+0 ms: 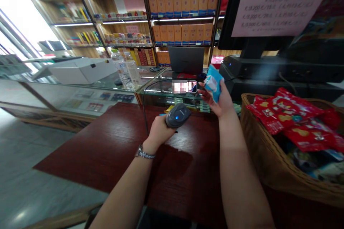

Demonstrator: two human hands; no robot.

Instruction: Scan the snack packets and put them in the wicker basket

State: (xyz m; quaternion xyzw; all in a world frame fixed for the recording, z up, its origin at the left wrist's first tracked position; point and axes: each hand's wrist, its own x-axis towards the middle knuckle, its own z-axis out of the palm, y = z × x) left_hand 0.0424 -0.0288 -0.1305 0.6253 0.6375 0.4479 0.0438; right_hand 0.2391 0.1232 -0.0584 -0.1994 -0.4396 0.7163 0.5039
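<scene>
My left hand is wrapped round the handle of a dark grey barcode scanner, which shows a small blue light on top. The scanner is held above the dark red wooden table. My right hand grips a small blue-and-white packet, raised to the right of the scanner and apart from it. Behind the hands a lit phone lies on the glass counter. Something yellow shows just behind the scanner, mostly hidden.
To the right stands a wicker basket heaped with red snack bags. A monitor with a pink paper sign rises behind it. A laptop, plastic bottles and a white box stand on the glass counters. A cable hangs near the table.
</scene>
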